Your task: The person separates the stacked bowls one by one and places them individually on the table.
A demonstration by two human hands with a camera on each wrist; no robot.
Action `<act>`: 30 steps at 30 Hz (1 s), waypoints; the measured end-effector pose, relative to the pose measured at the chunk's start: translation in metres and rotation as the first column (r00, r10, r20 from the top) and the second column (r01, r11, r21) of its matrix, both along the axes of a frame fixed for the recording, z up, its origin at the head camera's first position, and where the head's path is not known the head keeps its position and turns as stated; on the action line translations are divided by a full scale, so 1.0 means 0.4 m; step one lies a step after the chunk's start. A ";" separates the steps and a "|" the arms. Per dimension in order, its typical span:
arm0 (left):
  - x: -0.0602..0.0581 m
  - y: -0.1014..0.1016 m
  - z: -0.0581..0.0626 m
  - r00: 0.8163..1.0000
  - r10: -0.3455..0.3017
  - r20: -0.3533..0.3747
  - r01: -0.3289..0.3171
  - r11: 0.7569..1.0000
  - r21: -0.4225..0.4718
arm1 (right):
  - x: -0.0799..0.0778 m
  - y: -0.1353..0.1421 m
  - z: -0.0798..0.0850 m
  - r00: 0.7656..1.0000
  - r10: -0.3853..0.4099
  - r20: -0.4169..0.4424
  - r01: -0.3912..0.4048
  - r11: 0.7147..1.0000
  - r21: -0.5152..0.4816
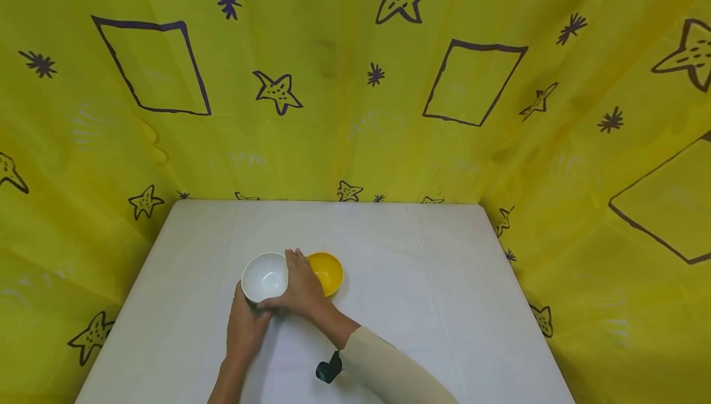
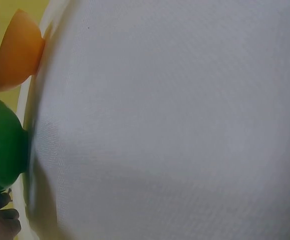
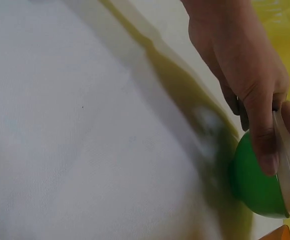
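A white bowl is nested in a green bowl, of which only a sliver shows in the head view. My left hand grips the green bowl from the near left side, its thumb along the outer wall in the right wrist view. From the right, my right hand spans the white bowl, thumb at the near rim and fingers at the far side. Just beyond that hand, a yellow bowl stands upright, partly hidden by it. I cannot tell whether the green bowl touches the table.
A white cloth covers the table. Yellow curtains with drawn stars and frames hang behind it and at both sides. A small dark piece sticks out beside the right sleeve.
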State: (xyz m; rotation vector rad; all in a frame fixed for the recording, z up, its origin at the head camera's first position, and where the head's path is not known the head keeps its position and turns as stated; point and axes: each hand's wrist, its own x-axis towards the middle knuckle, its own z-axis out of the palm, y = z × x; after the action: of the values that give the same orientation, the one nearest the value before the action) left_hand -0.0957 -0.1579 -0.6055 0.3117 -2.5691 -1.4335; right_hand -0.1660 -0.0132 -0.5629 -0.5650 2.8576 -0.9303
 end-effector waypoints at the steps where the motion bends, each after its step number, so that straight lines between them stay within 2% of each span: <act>1: 0.000 0.000 0.000 1.000 -0.002 0.000 0.002 1.000 0.002 | 0.001 0.001 0.001 1.000 0.002 -0.002 -0.002 1.000 0.003; 13: -0.003 -0.002 -0.010 1.000 -0.009 -0.007 0.009 1.000 0.006 | 0.002 0.004 0.002 0.996 0.043 -0.073 -0.041 0.999 0.026; 21: 0.000 -0.001 -0.003 1.000 -0.001 -0.020 0.001 1.000 -0.010 | 0.001 0.007 0.003 0.999 0.020 -0.036 -0.021 0.999 -0.041; 24: -0.004 -0.001 0.000 1.000 0.005 -0.021 -0.005 1.000 -0.019 | -0.004 0.006 0.013 0.999 0.018 -0.049 -0.021 0.998 -0.057; 30: -0.006 0.002 -0.009 1.000 0.004 -0.003 -0.004 1.000 -0.023 | -0.002 0.014 0.026 0.999 0.000 -0.039 -0.004 0.995 -0.102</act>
State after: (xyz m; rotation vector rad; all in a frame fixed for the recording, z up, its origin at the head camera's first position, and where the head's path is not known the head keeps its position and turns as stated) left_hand -0.0979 -0.1572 -0.6093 0.3114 -2.5794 -1.4002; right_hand -0.1666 -0.0078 -0.5524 -0.6022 2.8554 -1.0815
